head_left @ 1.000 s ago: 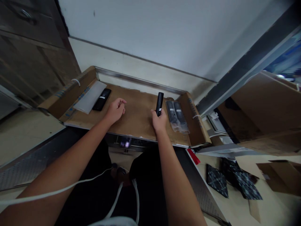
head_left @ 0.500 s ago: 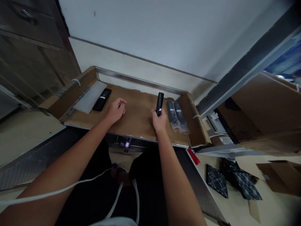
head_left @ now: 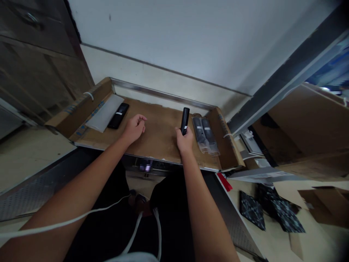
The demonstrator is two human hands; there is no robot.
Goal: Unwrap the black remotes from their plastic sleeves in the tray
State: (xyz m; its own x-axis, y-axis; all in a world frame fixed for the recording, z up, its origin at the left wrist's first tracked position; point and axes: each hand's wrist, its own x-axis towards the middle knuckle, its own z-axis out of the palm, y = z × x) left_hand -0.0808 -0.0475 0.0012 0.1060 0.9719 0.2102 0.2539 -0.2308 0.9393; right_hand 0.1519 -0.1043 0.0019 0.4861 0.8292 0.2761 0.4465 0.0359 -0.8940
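My right hand [head_left: 185, 140] is closed around the lower end of a black remote control [head_left: 185, 118], which points up and away with a small white label near my fingers. My left hand [head_left: 135, 128] rests over the cardboard with loosely curled fingers apart and nothing in it. Just left of that hand lies another black remote control [head_left: 118, 115] with a white label, beside a flat translucent plastic sleeve [head_left: 102, 114]. To the right of my right hand, two dark remote controls [head_left: 204, 131] lie side by side in clear plastic bags.
A shallow cardboard tray [head_left: 160, 136] with raised side walls forms the work surface, against a metal rail. Large cardboard boxes [head_left: 313, 127] stand at the right. Dark patterned packets [head_left: 278, 211] lie on the floor there. A white cable [head_left: 81, 217] crosses my left forearm.
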